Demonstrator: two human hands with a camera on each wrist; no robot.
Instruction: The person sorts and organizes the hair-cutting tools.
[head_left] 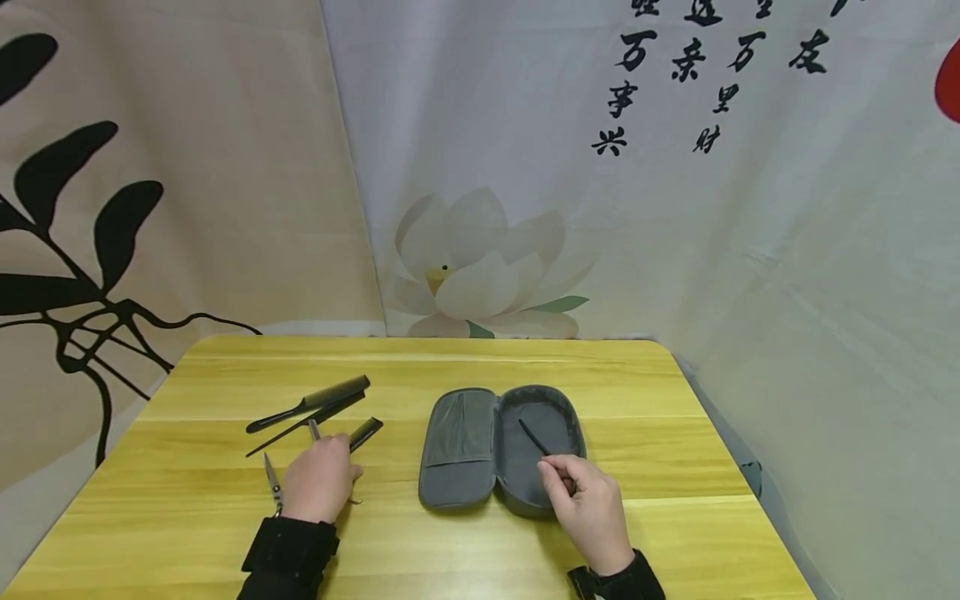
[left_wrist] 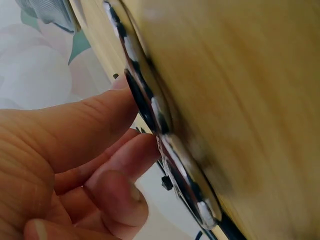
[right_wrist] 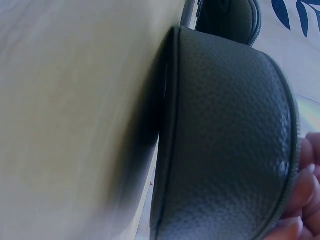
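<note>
My left hand (head_left: pixel 321 479) is low over the table's left side, thumb and fingertip pinching a pair of scissors (left_wrist: pixel 150 95) by its handle rings. Most of those scissors is hidden under the hand in the head view. Beside the wrist lie other metal scissors (head_left: pixel 272 479). My right hand (head_left: pixel 592 508) pinches a thin black stick-like piece (head_left: pixel 532 435) above the right half of an open grey zip case (head_left: pixel 459 487); its exact kind cannot be told. In the right wrist view, fingertips (right_wrist: pixel 302 192) show beside the case's zipped rim.
A wide black comb (head_left: pixel 337 394) and a tail comb (head_left: pixel 326 412) lie at the table's left. A shorter dark comb (head_left: pixel 366 434) is partly covered by the left hand. A printed cloth (head_left: pixel 480 167) hangs behind the wooden table (head_left: pixel 675 533).
</note>
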